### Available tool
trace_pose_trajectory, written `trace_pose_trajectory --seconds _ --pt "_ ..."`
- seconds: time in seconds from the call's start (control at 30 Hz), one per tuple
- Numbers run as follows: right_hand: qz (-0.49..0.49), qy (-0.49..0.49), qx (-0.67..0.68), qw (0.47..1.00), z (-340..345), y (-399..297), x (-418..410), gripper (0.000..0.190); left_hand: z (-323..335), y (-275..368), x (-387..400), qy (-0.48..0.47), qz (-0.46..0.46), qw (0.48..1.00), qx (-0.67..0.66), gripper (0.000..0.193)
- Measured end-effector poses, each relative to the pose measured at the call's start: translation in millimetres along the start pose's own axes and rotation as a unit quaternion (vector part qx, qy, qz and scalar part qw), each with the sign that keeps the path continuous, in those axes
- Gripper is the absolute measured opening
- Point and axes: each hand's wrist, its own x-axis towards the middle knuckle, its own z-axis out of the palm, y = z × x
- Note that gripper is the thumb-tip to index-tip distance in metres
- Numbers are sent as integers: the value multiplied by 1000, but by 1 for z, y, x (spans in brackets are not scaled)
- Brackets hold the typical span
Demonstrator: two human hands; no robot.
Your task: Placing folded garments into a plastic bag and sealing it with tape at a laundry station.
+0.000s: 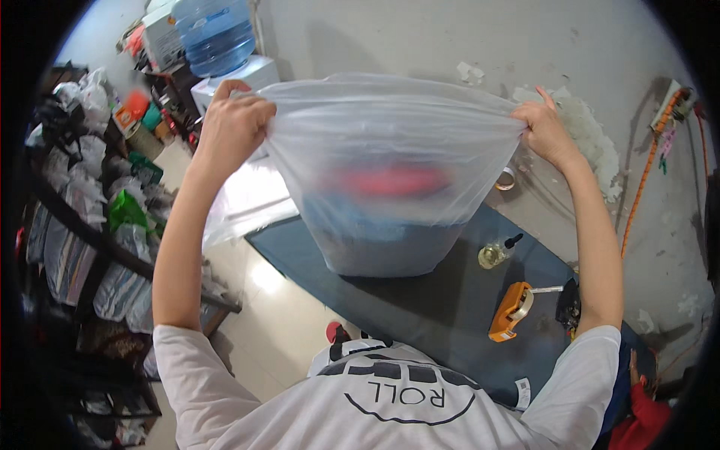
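A large translucent plastic bag (394, 135) is stretched wide between my two raised hands. My left hand (233, 126) grips its upper left corner, and my right hand (544, 129) pinches the upper right corner with one finger raised. Through the film show a blurred red shape and a blue-grey mass below it; what they are cannot be told. The bag's lower end is at the dark table (450, 315). To its right, a small glass bottle (490, 256) with a black-capped piece beside it and an orange tape dispenser (509, 312) with a roll of clear tape lie on the table.
A tape roll (505, 179) is near the wall. A blue water jug (216, 39) stands on a white unit at the back left. Bagged goods (121, 264) fill racks at the left. A labelled tag (523, 392) lies near the table edge. A person in red (641, 419) is at lower right.
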Motion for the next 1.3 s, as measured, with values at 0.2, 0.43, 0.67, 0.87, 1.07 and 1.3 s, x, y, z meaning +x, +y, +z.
trace_pose_trajectory --seconds 0.2,0.43,0.67,0.87,1.07,1.3 --pt "26 16 11 999 -41 2 -12 20 -39 22 15 69 49 995 -46 20" --pt "54 -25 85 995 -76 -19 -23 16 -30 -15 -1 18 -27 995 -92 17" --pt "68 18 183 981 -125 -20 -25 5 -73 -47 8 -38 -129 920 -368 24" --pt "193 -132 190 954 -128 -54 21 10 -52 -13 67 -203 -195 871 -403 37" --pt "235 -366 116 893 -104 -14 31 13 -21 -64 69 -395 -189 854 -282 19" --pt "220 -297 290 883 -117 -13 14 12 -37 -70 34 -337 -301 781 -432 8"
